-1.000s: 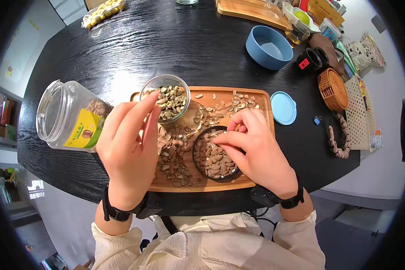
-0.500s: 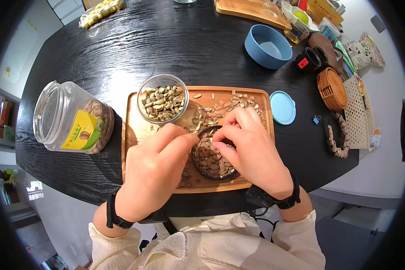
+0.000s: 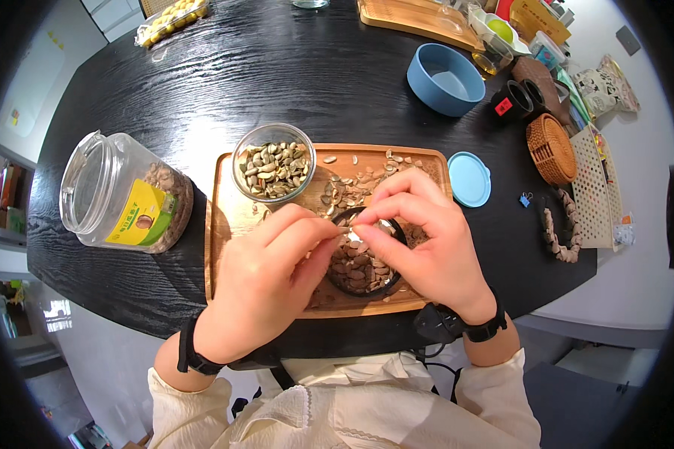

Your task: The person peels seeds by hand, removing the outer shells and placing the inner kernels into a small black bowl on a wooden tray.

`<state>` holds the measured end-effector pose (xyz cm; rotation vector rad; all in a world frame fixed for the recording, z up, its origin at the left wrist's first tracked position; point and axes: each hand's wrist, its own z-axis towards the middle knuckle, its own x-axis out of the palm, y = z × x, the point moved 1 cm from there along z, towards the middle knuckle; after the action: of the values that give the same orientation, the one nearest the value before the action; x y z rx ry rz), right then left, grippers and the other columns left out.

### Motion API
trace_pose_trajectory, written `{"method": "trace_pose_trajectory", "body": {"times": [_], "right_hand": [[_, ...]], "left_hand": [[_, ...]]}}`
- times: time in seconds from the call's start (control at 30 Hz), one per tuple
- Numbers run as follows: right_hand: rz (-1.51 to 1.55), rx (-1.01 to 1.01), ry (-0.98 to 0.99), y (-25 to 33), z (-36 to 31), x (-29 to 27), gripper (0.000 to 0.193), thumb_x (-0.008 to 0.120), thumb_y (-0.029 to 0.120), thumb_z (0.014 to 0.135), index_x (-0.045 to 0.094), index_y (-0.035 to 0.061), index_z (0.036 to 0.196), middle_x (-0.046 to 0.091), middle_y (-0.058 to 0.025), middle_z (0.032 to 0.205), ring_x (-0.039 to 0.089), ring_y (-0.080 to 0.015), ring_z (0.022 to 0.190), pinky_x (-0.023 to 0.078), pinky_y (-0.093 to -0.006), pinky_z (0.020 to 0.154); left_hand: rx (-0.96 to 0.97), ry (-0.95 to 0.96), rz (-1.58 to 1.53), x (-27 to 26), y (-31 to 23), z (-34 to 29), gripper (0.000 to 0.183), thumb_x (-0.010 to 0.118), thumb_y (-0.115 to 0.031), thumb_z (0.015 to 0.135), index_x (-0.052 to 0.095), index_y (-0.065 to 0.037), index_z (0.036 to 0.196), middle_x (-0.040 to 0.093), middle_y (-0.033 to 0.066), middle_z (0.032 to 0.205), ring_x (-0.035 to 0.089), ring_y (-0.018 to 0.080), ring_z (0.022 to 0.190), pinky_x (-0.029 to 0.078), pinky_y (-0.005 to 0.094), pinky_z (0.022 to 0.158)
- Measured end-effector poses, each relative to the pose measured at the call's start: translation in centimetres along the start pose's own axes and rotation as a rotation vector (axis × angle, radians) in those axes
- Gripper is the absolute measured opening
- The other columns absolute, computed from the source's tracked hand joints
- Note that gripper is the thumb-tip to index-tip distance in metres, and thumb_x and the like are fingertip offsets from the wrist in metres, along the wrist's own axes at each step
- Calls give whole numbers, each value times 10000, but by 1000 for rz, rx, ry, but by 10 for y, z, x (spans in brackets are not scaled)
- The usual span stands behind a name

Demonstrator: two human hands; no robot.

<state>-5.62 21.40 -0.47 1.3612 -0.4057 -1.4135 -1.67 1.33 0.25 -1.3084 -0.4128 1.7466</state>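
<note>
Over a round dark-rimmed bowl [image 3: 334, 280] of brown seeds [image 3: 358, 271], my two hands meet fingertip to fingertip. My left hand [image 3: 269, 262] is closed in a pinch, and my right hand [image 3: 430, 243] pinches from the other side. A small pale seed [image 3: 351, 231] shows between the fingertips; most of it is covered. Behind my left hand stands a clear glass bowl [image 3: 240, 182] with greenish kernels [image 3: 275, 166]. Loose seed shells [image 3: 359, 185] lie scattered on the wooden tray [image 3: 225, 213] beneath everything.
Left of the tray stands an uncapped clear plastic jar [image 3: 123, 161] with a yellow-green label. To the right lie a light-blue lid [image 3: 469, 179], a wicker container [image 3: 553, 148] and a twisted band [image 3: 569, 236]. A blue bowl [image 3: 434, 93] and black cups [image 3: 509, 101] stand farther back.
My hands have come together over the bowl, fingertips now touching. The left moved slightly right. The dark bowl has shifted slightly right.
</note>
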Motion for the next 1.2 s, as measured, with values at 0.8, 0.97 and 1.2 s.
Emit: {"method": "trace_pose_trajectory", "body": {"times": [0.8,0.97,1.2], "right_hand": [[-143,53,44,6,-4,-2,129,739,6,798,665,18,903,627,-96,916,623,-282,903,516,-391,824],[-3,-134,34,8,-4,-2,146,743,-8,789,695,23,923,671,-95,875,658,-277,815,528,-365,747],[-48,-243,29,10,-4,-3,197,795,-57,748,730,26,915,736,-89,914,693,-228,832,541,-317,741]], "left_hand": [[2,70,113,-6,-2,-1,195,789,-14,831,732,1,1017,688,92,816,628,181,595,474,299,517],[-56,172,-136,-3,4,-2,136,771,-21,869,717,17,988,681,86,805,643,156,625,491,265,557],[-131,216,-206,2,9,-3,61,702,-13,934,692,30,976,668,87,808,655,152,650,496,266,578]]}}
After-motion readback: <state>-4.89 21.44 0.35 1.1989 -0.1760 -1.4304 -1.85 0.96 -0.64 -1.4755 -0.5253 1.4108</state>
